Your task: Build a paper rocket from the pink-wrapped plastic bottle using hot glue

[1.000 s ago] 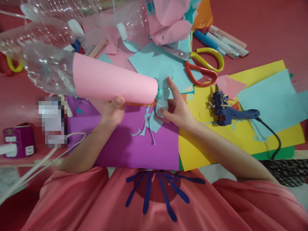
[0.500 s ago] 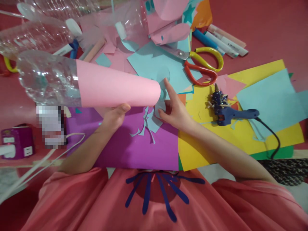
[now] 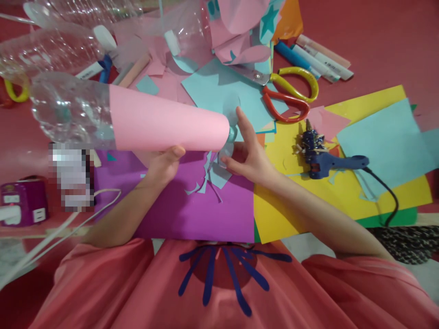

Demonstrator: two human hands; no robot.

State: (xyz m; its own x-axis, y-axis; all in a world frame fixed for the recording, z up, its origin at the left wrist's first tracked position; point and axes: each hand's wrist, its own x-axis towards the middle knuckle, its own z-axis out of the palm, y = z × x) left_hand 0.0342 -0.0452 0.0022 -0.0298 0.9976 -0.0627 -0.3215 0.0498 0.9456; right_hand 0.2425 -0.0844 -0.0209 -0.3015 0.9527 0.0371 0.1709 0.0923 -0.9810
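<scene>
Pink-sleeved bottle (image 3: 130,116) slightly nearer the shirt (image 3: 151,283) than a second ago

Scissors (image 3: 264,79), markers (image 3: 313,63) side by side, blue glue gun (image 3: 318,162) on a yellow sheet (image 3: 284,146), purple socket block (image 3: 25,201)

Work surf. (image 3: 384,45): red tbl. top, sl. glossy, w/ soft sheen at far L. Front edge (image 3: 427,219): pale strip, vis. L and R. Floor (image 3: 13,256): pale, below edge at lower L; detail blurred. Textile (image 3: 408,244): blk/wht, coarse patt., below edge at R. Dk. red area (image 3: 17,299), lower L corner: ID unclear. Illum.: diffuse; shadows soft.
</scene>
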